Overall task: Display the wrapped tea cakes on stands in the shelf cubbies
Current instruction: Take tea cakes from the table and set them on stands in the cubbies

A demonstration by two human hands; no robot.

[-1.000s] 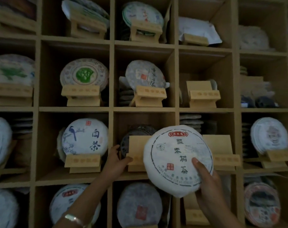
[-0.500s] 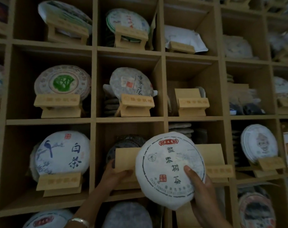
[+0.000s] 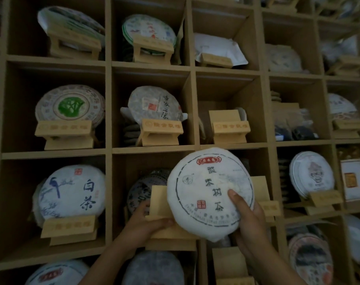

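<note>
A round white-wrapped tea cake (image 3: pixel 207 192) with black characters and a red seal is held upright in front of the shelf's middle column by my right hand (image 3: pixel 249 221), thumb on its face. My left hand (image 3: pixel 146 223) grips the lower left edge of a pale wooden stand (image 3: pixel 158 204) at the mouth of the middle cubby. The cake covers the stand's right part. Behind the stand leans a dark patterned tea cake (image 3: pixel 142 190), partly hidden.
The wooden shelf (image 3: pixel 108 153) is a grid of cubbies. Most hold wrapped tea cakes on stands, such as one with a blue bird (image 3: pixel 70 194) and one with a green emblem (image 3: pixel 70 105). An empty stand (image 3: pixel 229 128) stands in the cubby above.
The view has moved closer and shifted. The tea cake has risen slightly in my right hand. My left hand has closed more firmly around the stand's lower edge.
</note>
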